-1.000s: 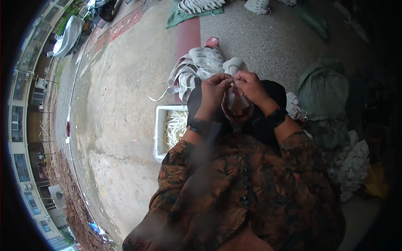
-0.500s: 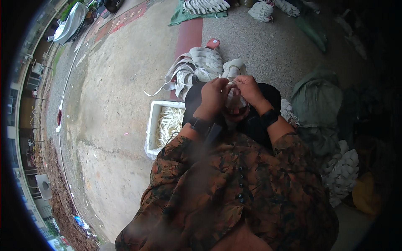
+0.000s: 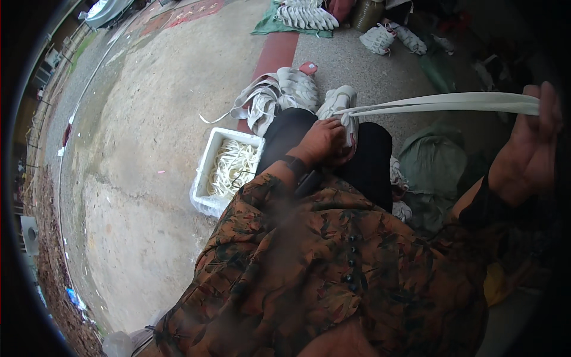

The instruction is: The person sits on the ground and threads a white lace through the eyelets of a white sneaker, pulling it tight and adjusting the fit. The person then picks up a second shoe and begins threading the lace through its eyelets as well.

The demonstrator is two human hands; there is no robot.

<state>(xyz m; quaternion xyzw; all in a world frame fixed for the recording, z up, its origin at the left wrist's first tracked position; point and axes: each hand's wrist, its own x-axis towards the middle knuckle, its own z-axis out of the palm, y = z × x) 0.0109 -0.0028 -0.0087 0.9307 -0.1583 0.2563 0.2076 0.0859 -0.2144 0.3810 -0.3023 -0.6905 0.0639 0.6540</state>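
Observation:
A white shoe (image 3: 338, 100) rests on my lap between my knees, its lower part partly hidden by my fingers. My left hand (image 3: 324, 140) is closed on its side at the opening. Far out to the right, my right hand (image 3: 531, 144) is raised and grips a white shoelace (image 3: 440, 103). Doubled strands of that lace run taut from the shoe across to my fingers. Close to my left knee stands a white foam box (image 3: 201, 169) that holds a tangle of white laces (image 3: 232, 165).
Beyond my left knee lies a row of white shoes (image 3: 295, 89) beside flat white straps (image 3: 262, 101). More shoes (image 3: 306, 16) lie on a green cloth (image 3: 264, 25) farther off. A grey-green sack (image 3: 433, 160) sits by my right side, with white shoes next to it.
My right hand has swung from the shoe far out to the right, drawing the lace into a long stretch. My left hand has stayed at the shoe. The view has shifted slightly.

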